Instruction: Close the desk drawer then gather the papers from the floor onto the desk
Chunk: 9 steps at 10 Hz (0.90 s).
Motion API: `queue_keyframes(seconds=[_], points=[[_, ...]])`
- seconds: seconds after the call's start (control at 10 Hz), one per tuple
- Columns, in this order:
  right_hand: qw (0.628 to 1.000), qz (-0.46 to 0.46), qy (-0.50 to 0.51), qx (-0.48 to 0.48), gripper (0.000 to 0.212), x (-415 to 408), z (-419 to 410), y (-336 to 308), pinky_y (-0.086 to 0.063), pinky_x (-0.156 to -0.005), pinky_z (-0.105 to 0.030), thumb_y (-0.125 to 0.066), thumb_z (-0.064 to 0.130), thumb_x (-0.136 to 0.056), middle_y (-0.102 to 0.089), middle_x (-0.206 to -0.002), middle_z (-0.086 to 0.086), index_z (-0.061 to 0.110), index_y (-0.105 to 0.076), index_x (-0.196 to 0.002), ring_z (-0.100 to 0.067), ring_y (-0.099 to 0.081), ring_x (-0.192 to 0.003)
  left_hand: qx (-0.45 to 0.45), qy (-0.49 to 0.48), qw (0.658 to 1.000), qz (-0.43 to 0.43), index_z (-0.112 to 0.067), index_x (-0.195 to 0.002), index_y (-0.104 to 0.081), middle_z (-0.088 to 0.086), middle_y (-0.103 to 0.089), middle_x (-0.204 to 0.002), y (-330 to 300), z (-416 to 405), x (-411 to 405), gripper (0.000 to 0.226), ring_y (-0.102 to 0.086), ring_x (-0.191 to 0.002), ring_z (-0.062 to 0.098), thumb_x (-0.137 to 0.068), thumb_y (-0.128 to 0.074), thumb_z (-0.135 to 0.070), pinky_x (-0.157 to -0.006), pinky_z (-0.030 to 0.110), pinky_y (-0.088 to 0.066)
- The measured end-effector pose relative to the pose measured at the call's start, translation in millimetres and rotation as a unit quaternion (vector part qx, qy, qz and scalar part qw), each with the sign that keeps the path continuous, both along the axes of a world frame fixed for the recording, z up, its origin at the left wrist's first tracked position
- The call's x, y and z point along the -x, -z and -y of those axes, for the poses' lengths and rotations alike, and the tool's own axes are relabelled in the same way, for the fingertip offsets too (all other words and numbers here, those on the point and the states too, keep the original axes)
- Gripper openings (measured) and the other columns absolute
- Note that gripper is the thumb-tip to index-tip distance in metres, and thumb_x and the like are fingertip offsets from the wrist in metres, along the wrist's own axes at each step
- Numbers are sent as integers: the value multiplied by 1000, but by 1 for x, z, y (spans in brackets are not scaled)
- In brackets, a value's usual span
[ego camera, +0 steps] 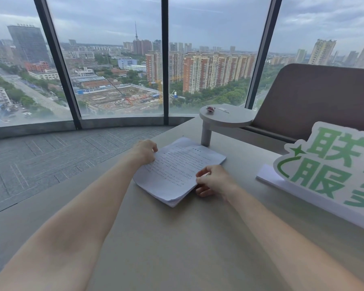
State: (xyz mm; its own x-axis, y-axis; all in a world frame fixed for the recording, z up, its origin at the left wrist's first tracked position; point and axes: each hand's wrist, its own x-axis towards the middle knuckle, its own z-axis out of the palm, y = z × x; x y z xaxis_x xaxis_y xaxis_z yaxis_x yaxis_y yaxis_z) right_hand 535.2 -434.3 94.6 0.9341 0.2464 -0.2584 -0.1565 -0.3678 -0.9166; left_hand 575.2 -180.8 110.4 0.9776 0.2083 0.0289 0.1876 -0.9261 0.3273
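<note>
A stack of printed white papers [177, 169] lies on the beige desk [177, 238], turned at an angle. My left hand [144, 151] grips the stack's far left edge with curled fingers. My right hand [213, 181] holds the stack's near right edge, thumb on top and fingers under the sheets. The desk drawer is out of view. No papers show on the grey carpet floor [51, 160].
A small round raised shelf [227, 118] on a post stands just behind the papers, with a small dark object and a clip on it. A white and green sign [324, 169] leans at the right. A brown partition [315, 97] and large windows lie beyond.
</note>
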Motion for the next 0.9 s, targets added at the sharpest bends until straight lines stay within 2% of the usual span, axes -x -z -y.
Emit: queue_keyframes(seconds=[0.2,0.3,0.4,0.5,0.6,0.7,0.8,0.9], points=[[989,64,-12,135,20,-4,-6,-2,-54,-42,-28,-51,4,-85,-65,-73,-11,7,-64,-99,-21,-67,-45,-16,5,1000,-13,-16,-119,-67,10,-60,-127,3,-1,-1,32,-59,-112,29,-89,-57,-10,-95,37,-51],[973,100,-29,205,23,-4,-8,-5,-52,-41,-26,-47,6,-82,-66,-72,-10,11,-65,-94,-19,-61,-42,-48,9,999,-14,-17,-111,-69,8,-64,-121,2,-1,3,27,-61,-106,27,-89,-55,-12,-91,35,-52],[958,130,-35,254,25,-4,-9,-6,-55,-50,-29,-45,8,-79,-73,-77,-13,13,-67,-91,-23,-60,-47,-74,10,997,-18,-18,-112,-67,8,-63,-121,1,1,8,27,-61,-105,28,-90,-52,-14,-88,35,-51],[953,145,-36,264,19,-7,-9,-3,-58,-56,-33,-49,11,-79,-74,-79,-13,15,-66,-87,-24,-59,-50,-87,6,996,-16,-17,-119,-63,10,-59,-125,3,6,10,31,-58,-110,28,-92,-48,-15,-88,36,-49],[945,162,-43,282,13,-8,-10,-4,-57,-69,-31,-57,21,-82,-70,-82,-7,16,-68,-88,-24,-62,-69,-102,9,994,30,-17,-127,-60,10,-58,-129,0,14,15,36,-56,-116,28,-93,-49,-14,-91,36,-47],[939,176,-43,292,23,-9,-10,-6,-51,-68,-27,-61,27,-85,-73,-87,-10,9,-72,-93,-22,-63,-73,-82,23,994,67,-17,-125,-61,8,-61,-128,-7,22,21,34,-58,-116,28,-94,-49,-12,-87,35,-48],[942,198,-24,270,24,-2,-11,-16,-55,-69,-31,-59,29,-86,-72,-83,-8,8,-71,-92,-20,-60,-64,-52,39,996,55,-17,-121,-63,9,-63,-125,-18,22,34,34,-60,-112,28,-92,-47,-10,-88,39,-52],[949,207,-7,239,22,6,-9,-30,-49,-66,-29,-59,27,-86,-70,-80,-5,9,-70,-90,-22,-59,-71,-42,41,997,59,-14,-117,-64,11,-64,-120,-27,22,43,33,-62,-106,28,-90,-46,-8,-82,38,-52]])
